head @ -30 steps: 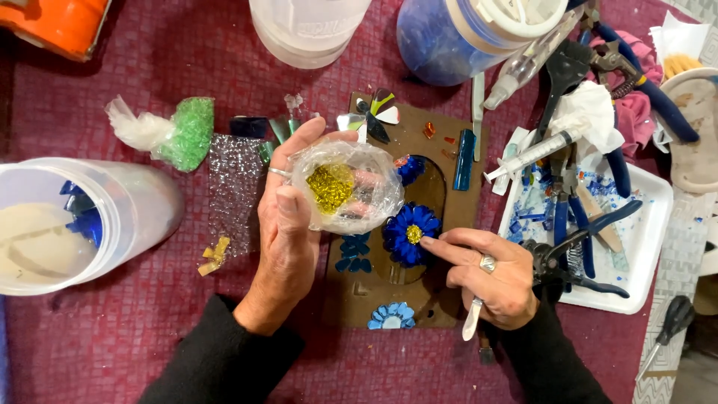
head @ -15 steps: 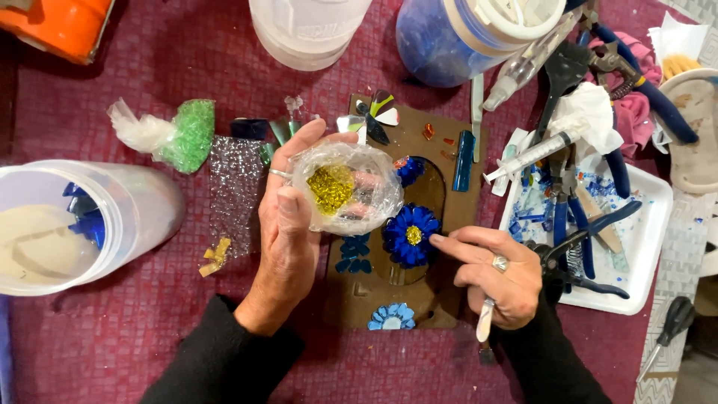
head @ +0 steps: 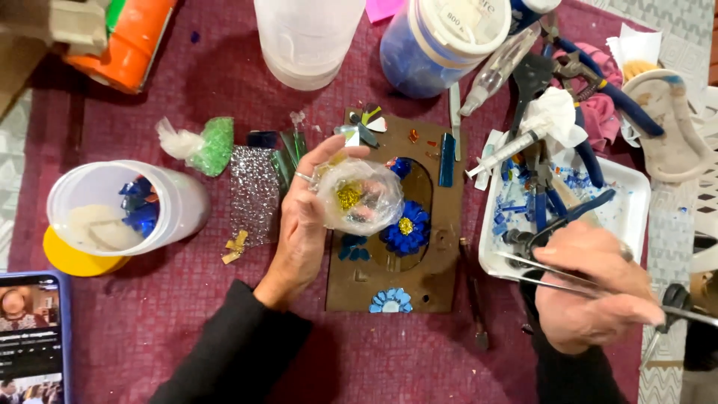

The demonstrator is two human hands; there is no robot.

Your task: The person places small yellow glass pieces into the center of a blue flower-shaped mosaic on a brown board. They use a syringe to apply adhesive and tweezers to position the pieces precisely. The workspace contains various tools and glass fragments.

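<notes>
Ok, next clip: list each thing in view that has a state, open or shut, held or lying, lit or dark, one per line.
Left hand: shut on the plastic bag.
Plastic bag: held above the brown board, yellow bits inside.
Right hand: shut on the tweezers.
Tweezers: held, tips over the white tray.
Clear tub: open, on its side.
Blue jar: lid on.
Phone: screen lit.
Syringe: lying on the tray edge.

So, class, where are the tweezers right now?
In the head view, the tweezers are low on the right, held in the right hand beside the white tray.
</notes>
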